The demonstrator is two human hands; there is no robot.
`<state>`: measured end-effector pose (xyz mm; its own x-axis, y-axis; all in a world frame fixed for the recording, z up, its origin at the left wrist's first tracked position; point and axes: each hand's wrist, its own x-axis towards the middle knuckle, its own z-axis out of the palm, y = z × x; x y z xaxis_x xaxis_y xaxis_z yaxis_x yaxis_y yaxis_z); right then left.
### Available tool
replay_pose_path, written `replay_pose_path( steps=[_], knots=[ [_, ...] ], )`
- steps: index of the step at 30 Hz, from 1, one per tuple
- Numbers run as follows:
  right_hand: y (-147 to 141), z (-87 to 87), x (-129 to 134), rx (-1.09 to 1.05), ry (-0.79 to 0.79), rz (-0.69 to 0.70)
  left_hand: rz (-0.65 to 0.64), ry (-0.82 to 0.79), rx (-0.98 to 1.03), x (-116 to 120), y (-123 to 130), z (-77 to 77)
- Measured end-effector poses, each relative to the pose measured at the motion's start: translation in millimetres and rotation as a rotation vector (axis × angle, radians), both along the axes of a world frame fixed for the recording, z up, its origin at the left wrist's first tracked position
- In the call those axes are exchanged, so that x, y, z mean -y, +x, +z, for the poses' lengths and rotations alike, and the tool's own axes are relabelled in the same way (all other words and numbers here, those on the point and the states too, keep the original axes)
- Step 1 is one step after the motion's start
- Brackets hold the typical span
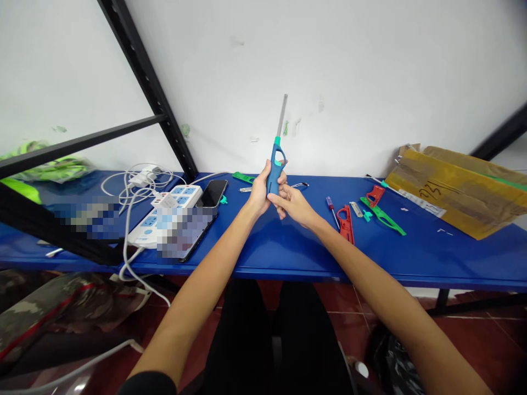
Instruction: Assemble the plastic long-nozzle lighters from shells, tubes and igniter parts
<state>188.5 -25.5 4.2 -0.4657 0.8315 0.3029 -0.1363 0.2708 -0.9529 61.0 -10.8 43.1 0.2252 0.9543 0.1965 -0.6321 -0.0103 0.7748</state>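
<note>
A blue long-nosed gas lighter (273, 178) with a teal collar and trigger is held up above the table, its metal tube pointing up toward the wall. My left hand (260, 189) is closed around the lighter's body from the left. At the handle's lower end, my right hand (294, 203) pinches it between thumb and fingers. Behind the hands lie a green casing half (244, 177) and a small metallic piece (246, 190). To the right are a screwdriver (331, 210) with a purple handle, a red casing half (346, 224) and a clear fuel tank (356, 209).
Further right lie a green casing (383, 216), a red casing piece (375, 195) and a taped cardboard box (461, 192). On the left are a white power strip (149, 224) with cables and a phone (213, 193). A black shelf post (150, 82) rises behind the blue table (284, 249).
</note>
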Motion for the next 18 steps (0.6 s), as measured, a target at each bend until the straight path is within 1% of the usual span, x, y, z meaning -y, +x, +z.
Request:
replay_pose_path(
  steps=[5,10,18],
  knots=[
    [-0.5,1.7,2.3,0.020,-0.035,0.016,-0.022,-0.014,-0.007,0.3,1.0,-1.5],
    [-0.8,0.7,1.7,0.025,-0.047,0.005,-0.004,0.020,-0.033,0.8,2.5,-3.1],
    [-1.8,0.8,3.4,0.004,-0.044,0.023,0.044,-0.023,0.003,2.3,4.6,1.5]
  ],
)
